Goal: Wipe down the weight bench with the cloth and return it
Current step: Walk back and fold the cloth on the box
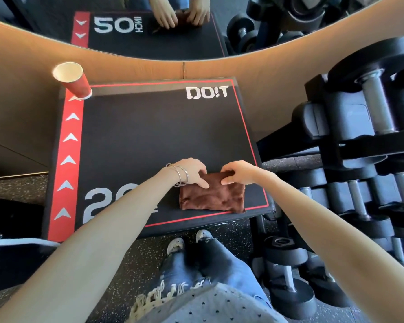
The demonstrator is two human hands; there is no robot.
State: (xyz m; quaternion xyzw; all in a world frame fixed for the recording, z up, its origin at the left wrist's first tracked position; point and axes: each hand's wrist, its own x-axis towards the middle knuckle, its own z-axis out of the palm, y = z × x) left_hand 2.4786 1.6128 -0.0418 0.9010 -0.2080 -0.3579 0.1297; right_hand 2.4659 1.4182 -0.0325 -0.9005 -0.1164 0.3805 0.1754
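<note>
The cloth (212, 194), brown and folded into a flat rectangle, lies under both sets of fingertips near the front right corner of the bench (149, 136). The left hand (191, 170) curls over the cloth's far left corner, thumb pressed flat on the fabric and the other fingers bent down over the far edge, pinching it. The right hand (237, 172) does the same at the far edge beside it, thumb on top and fingers tucked over the fold, so both hands grip the cloth. The two thumbs point at each other, close but apart. Thin silver bangles (181, 174) sit on the left wrist just behind the hand. Out beyond the fingers the black padded top stretches away, with a red stripe of white arrows down its left side and white lettering at the far right corner. A red paper cup (74, 81) stands at the far left corner, well away from the hands. To the right of the right hand, a rack of black dumbbells (359, 136) stands beside the bench. Ahead, a mirror (149, 24) shows the hands.
</note>
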